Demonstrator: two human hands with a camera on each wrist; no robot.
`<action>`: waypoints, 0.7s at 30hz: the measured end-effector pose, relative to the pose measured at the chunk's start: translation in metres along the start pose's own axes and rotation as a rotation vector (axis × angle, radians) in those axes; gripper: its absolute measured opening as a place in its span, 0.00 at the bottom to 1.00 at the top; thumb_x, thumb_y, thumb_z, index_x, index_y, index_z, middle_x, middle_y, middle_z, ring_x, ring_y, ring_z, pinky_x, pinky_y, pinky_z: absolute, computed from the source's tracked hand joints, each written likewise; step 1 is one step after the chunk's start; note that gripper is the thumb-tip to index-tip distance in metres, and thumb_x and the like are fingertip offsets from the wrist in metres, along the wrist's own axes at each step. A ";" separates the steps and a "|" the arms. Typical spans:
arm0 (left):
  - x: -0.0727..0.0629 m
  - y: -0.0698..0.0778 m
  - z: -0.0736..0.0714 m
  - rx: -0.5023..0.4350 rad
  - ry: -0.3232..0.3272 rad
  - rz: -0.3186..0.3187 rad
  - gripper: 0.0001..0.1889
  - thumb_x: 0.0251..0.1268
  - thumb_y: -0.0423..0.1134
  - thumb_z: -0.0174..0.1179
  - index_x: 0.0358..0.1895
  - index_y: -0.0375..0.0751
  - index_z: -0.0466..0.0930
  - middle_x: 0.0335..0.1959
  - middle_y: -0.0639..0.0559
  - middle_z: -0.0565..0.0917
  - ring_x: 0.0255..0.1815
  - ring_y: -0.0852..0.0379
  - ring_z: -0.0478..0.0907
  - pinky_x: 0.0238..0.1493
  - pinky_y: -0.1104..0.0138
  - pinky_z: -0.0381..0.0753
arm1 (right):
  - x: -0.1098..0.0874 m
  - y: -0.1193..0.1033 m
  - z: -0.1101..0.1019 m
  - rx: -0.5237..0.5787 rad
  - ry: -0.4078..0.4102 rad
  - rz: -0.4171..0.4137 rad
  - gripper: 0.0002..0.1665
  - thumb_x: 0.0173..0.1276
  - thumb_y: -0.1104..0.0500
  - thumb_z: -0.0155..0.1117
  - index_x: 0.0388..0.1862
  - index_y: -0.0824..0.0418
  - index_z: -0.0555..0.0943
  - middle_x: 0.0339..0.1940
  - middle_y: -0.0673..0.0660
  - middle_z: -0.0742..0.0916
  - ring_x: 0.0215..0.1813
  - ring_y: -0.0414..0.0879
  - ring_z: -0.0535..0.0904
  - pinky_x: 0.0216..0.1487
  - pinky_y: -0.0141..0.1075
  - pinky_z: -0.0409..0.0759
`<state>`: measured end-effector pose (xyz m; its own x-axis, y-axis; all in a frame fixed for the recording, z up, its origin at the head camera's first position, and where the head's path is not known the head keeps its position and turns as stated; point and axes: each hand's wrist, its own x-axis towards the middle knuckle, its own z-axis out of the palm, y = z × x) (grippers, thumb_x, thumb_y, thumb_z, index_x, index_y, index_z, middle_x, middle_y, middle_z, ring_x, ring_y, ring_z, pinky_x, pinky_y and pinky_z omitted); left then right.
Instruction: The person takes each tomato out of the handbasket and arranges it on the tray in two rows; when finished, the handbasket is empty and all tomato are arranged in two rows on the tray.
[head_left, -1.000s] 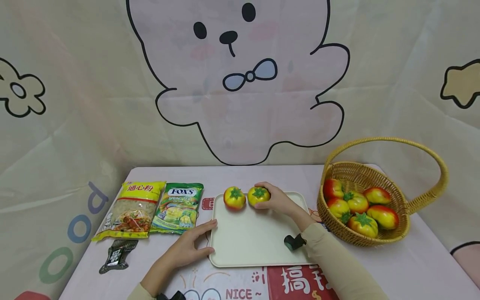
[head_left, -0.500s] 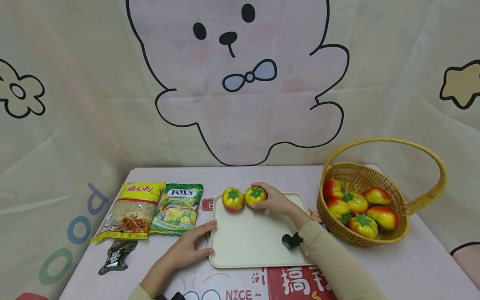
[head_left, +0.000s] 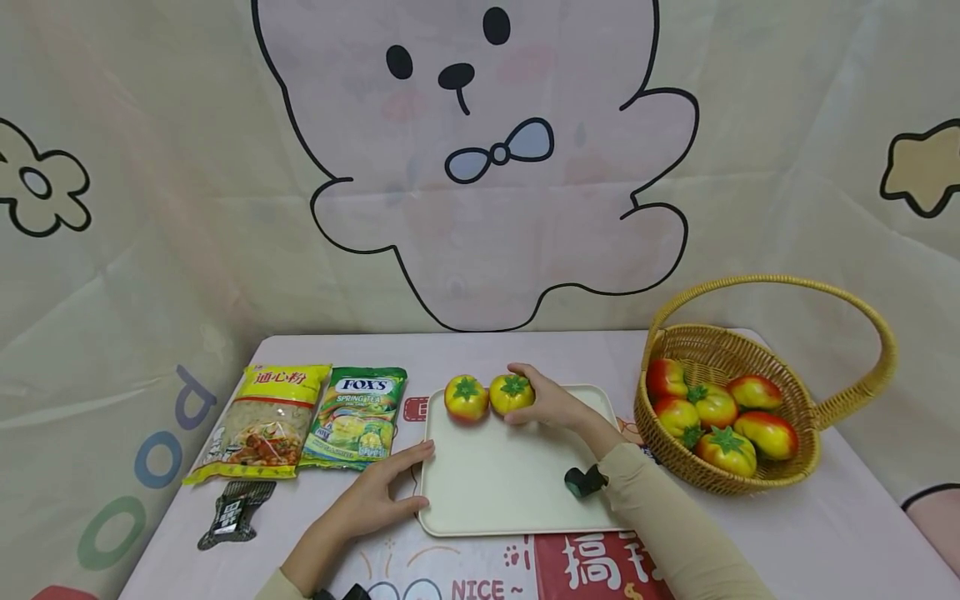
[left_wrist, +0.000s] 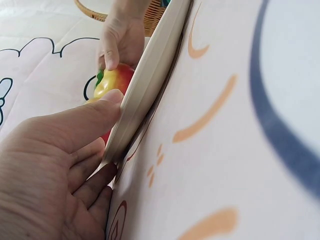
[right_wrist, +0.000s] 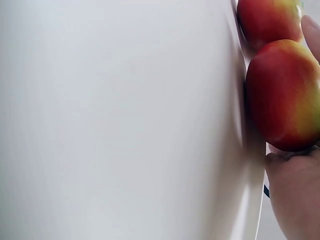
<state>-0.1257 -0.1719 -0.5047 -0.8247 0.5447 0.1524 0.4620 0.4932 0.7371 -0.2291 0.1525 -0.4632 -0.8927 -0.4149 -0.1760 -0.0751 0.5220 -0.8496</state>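
On a cream rectangular tray (head_left: 510, 475), two red-and-yellow tomato-like fruits with green star-shaped tops sit side by side along the back edge. My right hand (head_left: 551, 400) curves loosely around the right fruit (head_left: 507, 395), its fingers spread and slightly loosened. The left fruit (head_left: 467, 398) touches its neighbour. In the right wrist view, the nearer fruit (right_wrist: 282, 95) shows its red side, with the thumb (right_wrist: 295, 175) just below it. My left hand (head_left: 375, 492) rests its thumb and straight fingers against the tray's left edge; the left wrist view shows the thumb (left_wrist: 95, 115) on the rim.
A wicker basket (head_left: 660, 454) with a tall handle holds several similar fruits at the right. At the left lie a yellow pasta bag (head_left: 266, 417), a green FOX'S candy bag (head_left: 356, 417) and a small dark packet (head_left: 234, 512). A printed cloth backdrop hangs behind.
The right hand slid the right fruit slightly left until it met the other fruit. Since then its fingers have spread a little away from the fruit. The left hand stays put.
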 end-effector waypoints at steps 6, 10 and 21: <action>0.000 -0.001 0.000 0.005 -0.002 -0.004 0.35 0.56 0.52 0.66 0.67 0.48 0.68 0.69 0.55 0.69 0.71 0.48 0.63 0.70 0.55 0.64 | -0.002 0.002 -0.003 0.008 -0.002 -0.014 0.53 0.54 0.52 0.74 0.74 0.55 0.55 0.73 0.61 0.64 0.71 0.57 0.62 0.75 0.57 0.53; 0.000 0.000 0.000 0.021 0.006 0.006 0.35 0.55 0.51 0.67 0.67 0.48 0.69 0.69 0.55 0.69 0.70 0.48 0.64 0.69 0.54 0.65 | -0.004 0.003 -0.005 0.026 0.005 -0.032 0.53 0.54 0.52 0.74 0.74 0.58 0.55 0.74 0.62 0.63 0.73 0.58 0.59 0.76 0.56 0.52; 0.000 0.001 0.000 0.035 0.009 -0.006 0.35 0.55 0.51 0.67 0.67 0.48 0.69 0.69 0.55 0.69 0.70 0.48 0.65 0.68 0.52 0.66 | -0.023 -0.007 -0.019 -0.027 0.051 -0.143 0.48 0.59 0.51 0.69 0.73 0.63 0.56 0.74 0.63 0.64 0.75 0.62 0.54 0.76 0.55 0.52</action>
<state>-0.1256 -0.1711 -0.5038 -0.8306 0.5352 0.1541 0.4678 0.5203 0.7144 -0.2161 0.1726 -0.4432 -0.8936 -0.4480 -0.0279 -0.2144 0.4806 -0.8503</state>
